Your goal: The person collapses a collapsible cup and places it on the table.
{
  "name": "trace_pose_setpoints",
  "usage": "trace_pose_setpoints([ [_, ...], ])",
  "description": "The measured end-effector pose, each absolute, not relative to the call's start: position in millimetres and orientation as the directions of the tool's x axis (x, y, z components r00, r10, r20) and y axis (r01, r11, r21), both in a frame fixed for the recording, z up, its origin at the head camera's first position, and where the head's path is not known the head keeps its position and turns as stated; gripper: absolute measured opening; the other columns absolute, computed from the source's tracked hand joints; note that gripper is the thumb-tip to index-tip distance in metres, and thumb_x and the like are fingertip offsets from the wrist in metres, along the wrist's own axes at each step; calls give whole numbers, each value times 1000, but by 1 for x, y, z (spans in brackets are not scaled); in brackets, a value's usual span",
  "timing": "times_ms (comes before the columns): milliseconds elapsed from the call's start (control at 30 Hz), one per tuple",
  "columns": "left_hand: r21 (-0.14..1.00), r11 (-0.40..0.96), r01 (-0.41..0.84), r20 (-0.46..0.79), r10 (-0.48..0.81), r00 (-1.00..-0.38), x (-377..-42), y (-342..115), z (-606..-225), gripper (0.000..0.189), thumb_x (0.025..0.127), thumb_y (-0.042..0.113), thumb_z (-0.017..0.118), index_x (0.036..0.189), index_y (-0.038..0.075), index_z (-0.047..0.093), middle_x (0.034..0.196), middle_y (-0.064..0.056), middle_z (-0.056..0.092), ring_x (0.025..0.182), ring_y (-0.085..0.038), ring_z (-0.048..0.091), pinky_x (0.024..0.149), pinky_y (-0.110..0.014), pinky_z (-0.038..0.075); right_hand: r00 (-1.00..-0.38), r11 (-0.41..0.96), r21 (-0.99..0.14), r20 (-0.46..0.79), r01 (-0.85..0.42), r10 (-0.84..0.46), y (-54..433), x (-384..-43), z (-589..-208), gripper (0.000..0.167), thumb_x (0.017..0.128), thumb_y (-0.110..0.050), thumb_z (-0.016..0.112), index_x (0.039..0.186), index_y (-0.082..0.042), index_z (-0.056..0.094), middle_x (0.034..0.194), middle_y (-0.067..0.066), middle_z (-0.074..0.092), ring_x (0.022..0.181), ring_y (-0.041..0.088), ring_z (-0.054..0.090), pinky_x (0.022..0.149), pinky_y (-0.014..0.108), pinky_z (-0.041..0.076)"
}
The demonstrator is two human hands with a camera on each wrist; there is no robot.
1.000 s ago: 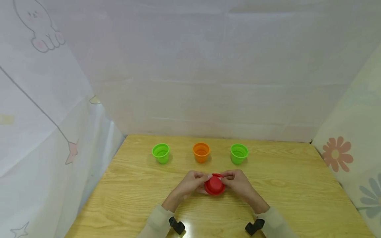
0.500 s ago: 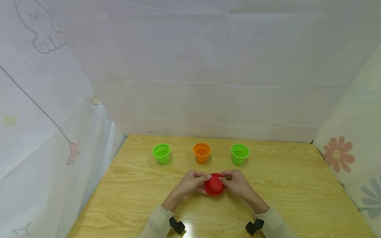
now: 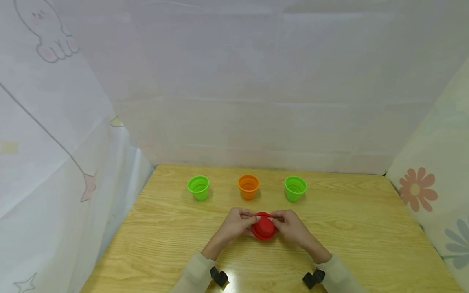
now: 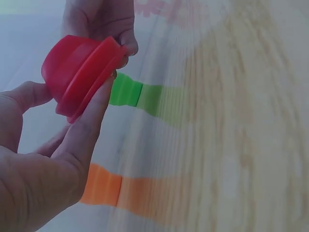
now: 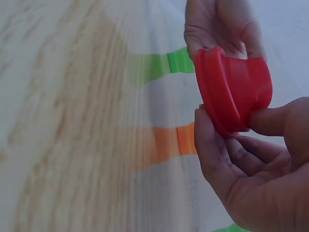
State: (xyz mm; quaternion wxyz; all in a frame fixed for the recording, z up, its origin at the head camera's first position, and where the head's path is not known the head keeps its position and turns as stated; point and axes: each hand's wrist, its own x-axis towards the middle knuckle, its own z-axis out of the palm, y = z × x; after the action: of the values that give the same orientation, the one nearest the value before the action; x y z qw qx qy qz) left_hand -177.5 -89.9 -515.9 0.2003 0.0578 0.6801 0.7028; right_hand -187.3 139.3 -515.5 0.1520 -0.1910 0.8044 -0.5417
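Both hands hold a red collapsible cup (image 3: 264, 228) above the table, partly folded, with its base facing up toward the head camera. My left hand (image 3: 236, 224) pinches the cup's left side, thumb on the wall and fingers under the rim. On the opposite side my right hand (image 3: 290, 228) grips it the same way, its thumb (image 5: 270, 121) pressed against the wall. In the left wrist view the red cup (image 4: 79, 72) appears tilted, its stepped rings pushed together near the rim. The inside of the cup is hidden.
Behind the hands, a row of upright cups stands on the wooden table (image 3: 157, 232): a green cup (image 3: 199, 188) at left, an orange cup (image 3: 248, 187) in the middle, another green cup (image 3: 295, 189) at right. White sheets (image 3: 256, 101) hang around the table's back and sides.
The red cup tilts slightly between the hands as the thumbs press on it. Both hands stay in nearly the same place, and the row of cups has not moved.
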Motion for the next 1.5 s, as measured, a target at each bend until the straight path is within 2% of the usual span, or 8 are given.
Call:
trace_pose_setpoints([
  [167,987,17,-160,-156,347,-925,-179,-92,-518,31,101,3,62,124,-18,65,108,-29,76,76,-13,75,72,-35,69,-857,225,-973,-152,43,-492,145,-188,-511,41,110,-21,58,132,13,64,117,23,76,92,13,77,81,36,68],
  [333,989,86,-118,-136,248,-959,-179,-93,-515,31,101,4,63,125,-16,65,109,-25,76,81,-11,74,70,-32,68,-830,95,-986,-165,135,-533,151,-189,-511,49,109,-18,59,143,16,53,135,27,68,104,16,76,98,43,64],
  [433,988,122,-99,-121,194,-973,-180,-91,-513,30,101,5,64,124,-14,67,109,-25,76,84,-10,73,70,-27,67,-825,46,-986,-159,160,-542,152,-189,-512,51,108,-16,60,145,16,49,135,25,68,105,17,76,103,47,62],
  [533,985,141,-98,-122,173,-977,-179,-88,-511,29,101,7,66,122,-13,69,108,-23,77,83,-10,72,71,-27,67,-848,57,-986,-167,160,-503,149,-190,-515,48,105,-11,63,144,15,50,126,19,71,102,16,75,99,42,64],
  [633,984,124,-127,-148,178,-973,-177,-84,-509,30,103,12,66,121,-11,69,105,-20,77,79,-10,72,73,-35,68,-883,84,-986,-165,142,-440,144,-189,-518,44,102,-4,63,141,15,54,121,19,71,100,15,73,91,35,66],
  [867,974,-2,-228,-217,294,-931,-175,-86,-506,40,104,12,63,137,-11,61,126,-23,73,96,-15,75,91,-38,67,-933,129,-986,-140,102,-331,143,-186,-515,39,100,-3,61,136,12,59,121,23,73,99,15,73,86,32,67],
  [1167,978,44,-206,-210,274,-938,-178,-85,-510,36,99,0,63,132,-13,64,119,-25,73,88,-14,74,83,-35,68,-906,98,-985,-169,142,-387,146,-186,-514,42,103,-8,62,138,15,56,122,22,74,99,13,74,90,36,67],
  [1500,970,11,-243,-234,307,-923,-179,-89,-516,35,104,7,61,133,-12,64,122,-23,74,92,-15,75,88,-36,67,-890,69,-983,-182,168,-419,150,-188,-515,46,102,-7,66,140,15,55,124,24,72,100,16,74,90,37,67],
])
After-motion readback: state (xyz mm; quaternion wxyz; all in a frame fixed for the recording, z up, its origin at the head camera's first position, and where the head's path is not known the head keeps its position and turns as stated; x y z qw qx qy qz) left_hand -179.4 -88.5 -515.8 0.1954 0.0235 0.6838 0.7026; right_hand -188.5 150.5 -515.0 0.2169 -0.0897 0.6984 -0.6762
